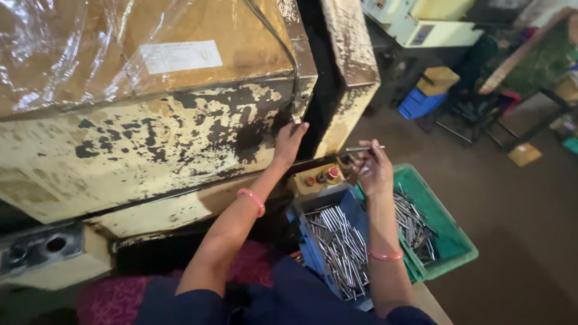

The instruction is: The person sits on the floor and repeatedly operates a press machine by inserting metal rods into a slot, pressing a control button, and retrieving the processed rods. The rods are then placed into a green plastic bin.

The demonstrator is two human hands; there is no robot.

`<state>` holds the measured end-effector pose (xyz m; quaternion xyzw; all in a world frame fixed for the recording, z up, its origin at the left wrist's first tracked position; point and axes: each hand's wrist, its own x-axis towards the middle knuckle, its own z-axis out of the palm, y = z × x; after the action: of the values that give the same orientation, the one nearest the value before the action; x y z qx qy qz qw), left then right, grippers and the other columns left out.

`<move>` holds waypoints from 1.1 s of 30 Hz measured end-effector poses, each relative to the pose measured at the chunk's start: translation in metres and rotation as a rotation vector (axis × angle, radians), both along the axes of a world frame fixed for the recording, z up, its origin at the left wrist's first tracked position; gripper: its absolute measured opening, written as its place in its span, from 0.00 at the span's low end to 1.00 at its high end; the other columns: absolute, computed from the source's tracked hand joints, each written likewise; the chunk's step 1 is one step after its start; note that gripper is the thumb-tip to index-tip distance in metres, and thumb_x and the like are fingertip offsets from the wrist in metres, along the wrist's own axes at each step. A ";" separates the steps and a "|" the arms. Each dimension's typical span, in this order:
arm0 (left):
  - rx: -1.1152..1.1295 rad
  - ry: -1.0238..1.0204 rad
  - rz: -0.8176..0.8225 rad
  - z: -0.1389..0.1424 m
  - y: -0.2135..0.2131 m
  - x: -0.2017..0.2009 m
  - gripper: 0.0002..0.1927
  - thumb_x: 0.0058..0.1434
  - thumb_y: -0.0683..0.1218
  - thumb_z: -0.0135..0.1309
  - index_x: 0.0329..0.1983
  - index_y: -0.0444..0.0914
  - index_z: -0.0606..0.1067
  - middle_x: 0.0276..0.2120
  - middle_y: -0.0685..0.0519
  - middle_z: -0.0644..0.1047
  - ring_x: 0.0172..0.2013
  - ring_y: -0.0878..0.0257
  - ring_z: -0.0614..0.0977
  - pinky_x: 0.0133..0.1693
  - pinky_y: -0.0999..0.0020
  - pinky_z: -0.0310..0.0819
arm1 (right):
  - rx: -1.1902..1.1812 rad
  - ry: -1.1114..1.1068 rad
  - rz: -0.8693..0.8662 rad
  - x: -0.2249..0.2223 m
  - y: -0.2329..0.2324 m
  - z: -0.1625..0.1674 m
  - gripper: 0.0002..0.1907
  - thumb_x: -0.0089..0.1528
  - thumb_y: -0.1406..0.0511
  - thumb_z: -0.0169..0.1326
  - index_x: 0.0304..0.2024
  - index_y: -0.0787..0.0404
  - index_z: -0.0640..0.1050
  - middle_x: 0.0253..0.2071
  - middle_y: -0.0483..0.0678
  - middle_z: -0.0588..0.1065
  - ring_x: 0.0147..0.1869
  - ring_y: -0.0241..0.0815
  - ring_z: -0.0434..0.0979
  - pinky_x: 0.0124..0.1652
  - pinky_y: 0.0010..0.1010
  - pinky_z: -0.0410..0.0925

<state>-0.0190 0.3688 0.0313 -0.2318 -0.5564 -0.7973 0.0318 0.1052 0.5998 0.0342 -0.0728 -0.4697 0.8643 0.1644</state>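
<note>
One metal rod in right hand

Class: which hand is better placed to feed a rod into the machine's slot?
Probably the right hand: it already holds a thin metal rod. The left hand is empty, resting at the worn cream machine's dark slot.

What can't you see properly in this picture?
- Head view: the left hand reaches into a dark gap in the cream machine; what its fingertips touch is hidden in shadow.
- The thin metal rod in the right hand is too small to see its shape.
- The blue bin is partly hidden by the right forearm.
</note>
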 end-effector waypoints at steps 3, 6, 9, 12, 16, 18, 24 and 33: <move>-0.056 0.027 0.115 -0.010 -0.051 -0.004 0.18 0.70 0.54 0.55 0.34 0.34 0.75 0.26 0.62 0.68 0.31 0.72 0.64 0.32 0.71 0.60 | 0.246 0.036 -0.052 -0.010 -0.010 -0.010 0.13 0.69 0.59 0.52 0.45 0.64 0.79 0.28 0.44 0.74 0.27 0.36 0.71 0.28 0.28 0.67; -0.074 -0.076 0.130 -0.024 -0.123 -0.002 0.19 0.68 0.54 0.55 0.26 0.39 0.70 0.19 0.62 0.63 0.22 0.71 0.63 0.24 0.70 0.55 | 0.555 0.029 -0.089 -0.029 -0.028 -0.028 0.10 0.69 0.64 0.54 0.46 0.67 0.80 0.29 0.46 0.76 0.27 0.34 0.72 0.28 0.25 0.67; -0.037 -0.145 0.163 -0.035 -0.211 0.008 0.15 0.69 0.52 0.54 0.27 0.45 0.67 0.19 0.66 0.59 0.20 0.74 0.58 0.23 0.72 0.49 | 0.643 -0.005 -0.065 -0.056 -0.053 -0.044 0.09 0.68 0.67 0.55 0.46 0.67 0.81 0.29 0.47 0.77 0.27 0.33 0.73 0.27 0.24 0.66; 0.019 -0.116 0.223 -0.042 -0.291 0.023 0.18 0.71 0.54 0.52 0.27 0.44 0.65 0.20 0.65 0.58 0.21 0.74 0.57 0.24 0.73 0.48 | 0.618 -0.018 0.023 -0.085 -0.088 -0.057 0.09 0.67 0.67 0.55 0.46 0.66 0.81 0.30 0.47 0.79 0.29 0.32 0.75 0.30 0.23 0.67; -0.114 -0.097 0.466 -0.042 -0.363 0.047 0.17 0.70 0.55 0.47 0.28 0.43 0.67 0.20 0.64 0.64 0.22 0.74 0.62 0.24 0.74 0.54 | 0.481 -0.101 0.253 -0.133 -0.152 -0.060 0.10 0.66 0.64 0.55 0.46 0.64 0.80 0.30 0.46 0.80 0.30 0.33 0.78 0.32 0.24 0.72; -0.051 -0.137 0.500 -0.043 -0.382 0.052 0.17 0.72 0.54 0.46 0.28 0.43 0.67 0.20 0.63 0.62 0.22 0.74 0.61 0.24 0.74 0.52 | 0.466 -0.087 0.309 -0.157 -0.195 -0.062 0.11 0.66 0.64 0.55 0.47 0.64 0.80 0.31 0.46 0.80 0.33 0.33 0.79 0.34 0.24 0.72; -0.018 -0.113 0.632 -0.064 -0.391 0.052 0.20 0.73 0.54 0.47 0.26 0.42 0.63 0.19 0.62 0.61 0.21 0.73 0.59 0.24 0.73 0.50 | 0.447 0.048 0.374 -0.248 -0.315 -0.049 0.13 0.66 0.62 0.59 0.48 0.64 0.81 0.35 0.49 0.82 0.33 0.31 0.77 0.34 0.20 0.67; -0.059 -0.050 0.661 -0.080 -0.388 0.052 0.20 0.73 0.54 0.47 0.26 0.41 0.63 0.20 0.62 0.62 0.23 0.72 0.61 0.25 0.72 0.53 | 0.297 0.096 0.212 -0.400 -0.426 0.020 0.15 0.58 0.65 0.65 0.46 0.58 0.80 0.33 0.41 0.82 0.28 0.26 0.70 0.25 0.18 0.57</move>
<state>0.0331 -0.0194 -0.0484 -0.0200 -0.6248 -0.7329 0.2686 -0.2945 0.1743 0.0545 0.0436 -0.5889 0.8003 0.1036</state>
